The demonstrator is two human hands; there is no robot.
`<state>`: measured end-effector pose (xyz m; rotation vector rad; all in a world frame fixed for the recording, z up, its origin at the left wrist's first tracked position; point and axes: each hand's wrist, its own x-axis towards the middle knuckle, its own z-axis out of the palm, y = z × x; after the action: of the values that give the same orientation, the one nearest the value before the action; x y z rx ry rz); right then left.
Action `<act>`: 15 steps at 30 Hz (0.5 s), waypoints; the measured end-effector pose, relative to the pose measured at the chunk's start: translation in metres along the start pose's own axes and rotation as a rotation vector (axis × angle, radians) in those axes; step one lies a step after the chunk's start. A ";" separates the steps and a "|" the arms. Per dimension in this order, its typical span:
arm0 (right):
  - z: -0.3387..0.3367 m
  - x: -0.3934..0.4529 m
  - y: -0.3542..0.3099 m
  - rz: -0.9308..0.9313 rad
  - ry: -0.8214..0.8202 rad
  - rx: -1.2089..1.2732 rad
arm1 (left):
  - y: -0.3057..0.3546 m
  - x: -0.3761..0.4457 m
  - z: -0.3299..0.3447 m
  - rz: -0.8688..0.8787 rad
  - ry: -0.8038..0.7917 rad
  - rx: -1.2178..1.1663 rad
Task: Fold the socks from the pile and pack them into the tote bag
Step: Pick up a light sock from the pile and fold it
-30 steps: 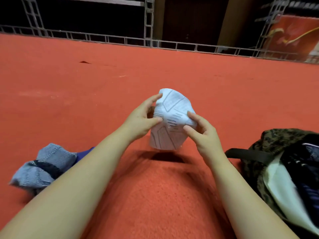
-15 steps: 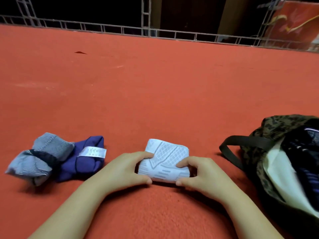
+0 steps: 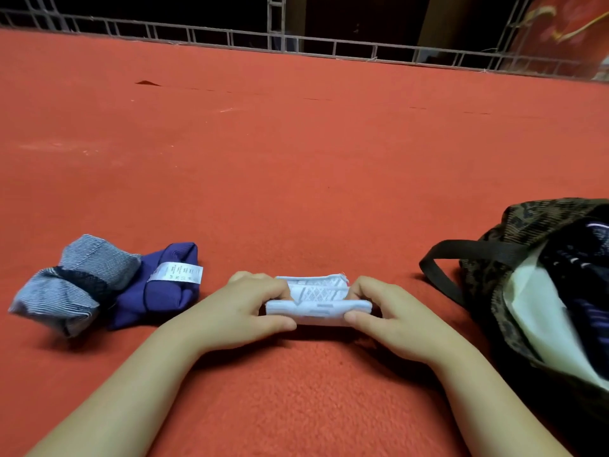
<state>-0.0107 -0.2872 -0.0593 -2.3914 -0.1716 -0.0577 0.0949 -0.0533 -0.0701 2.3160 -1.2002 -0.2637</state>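
Observation:
A folded white patterned sock (image 3: 316, 303) lies low on the red carpet between my hands. My left hand (image 3: 240, 308) pinches its left end with thumb in front and fingers behind. My right hand (image 3: 392, 313) pinches its right end the same way. The near half of the sock is turned up and over the far half. To the left lie a grey striped sock (image 3: 69, 285) and a purple sock (image 3: 161, 291) with a white label. The camouflage tote bag (image 3: 527, 225) lies open at the right, with dark socks inside.
The red carpet (image 3: 296, 159) stretches far ahead to a metal truss rail (image 3: 296, 44) at the back. The bag's black strap (image 3: 454, 255) loops onto the carpet near my right hand.
The white sock came down from mid-air onto the carpet. Both hands have since folded its near edge over, making it narrower.

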 end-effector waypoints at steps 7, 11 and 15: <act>0.009 0.005 -0.001 0.116 0.209 0.082 | 0.011 0.002 -0.003 -0.153 0.112 -0.237; 0.019 0.013 0.002 0.234 0.300 0.092 | 0.011 0.007 0.005 -0.245 0.185 -0.222; 0.029 0.024 0.007 0.353 0.303 -0.205 | 0.007 0.015 0.017 -0.309 0.190 0.117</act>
<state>0.0137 -0.2699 -0.0837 -2.5431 0.4157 -0.2807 0.0918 -0.0743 -0.0800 2.5598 -0.7835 -0.0783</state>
